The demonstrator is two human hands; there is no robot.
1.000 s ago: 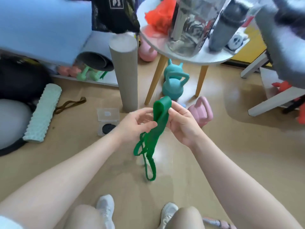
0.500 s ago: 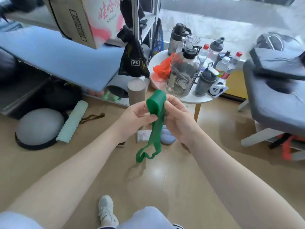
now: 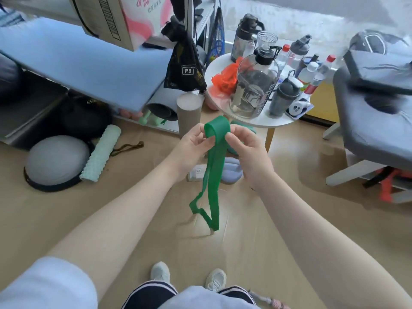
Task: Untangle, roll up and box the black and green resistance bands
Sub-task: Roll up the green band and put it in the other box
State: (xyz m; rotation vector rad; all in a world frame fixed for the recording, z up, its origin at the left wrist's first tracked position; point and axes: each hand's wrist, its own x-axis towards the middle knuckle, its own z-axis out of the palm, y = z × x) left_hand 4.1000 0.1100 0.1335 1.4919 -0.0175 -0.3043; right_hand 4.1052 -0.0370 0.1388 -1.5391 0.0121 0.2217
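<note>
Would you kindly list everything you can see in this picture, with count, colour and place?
resistance band: one, green, held up by both hands, its lower loop hanging above the floor
foam roller: one, pale green, on the floor at left
dome trainer: one, grey, on the floor beside the roller
round table: one, white, behind the hands
large jug: one, clear, on the table
shaker bottle: one, grey, on the table
mesh bag: one, black, hanging from the shelf
cardboard box: one, brown and pink, top left
shoes: two, white, bottom centre
left hand: pinches the band
right hand: pinches the band
</note>
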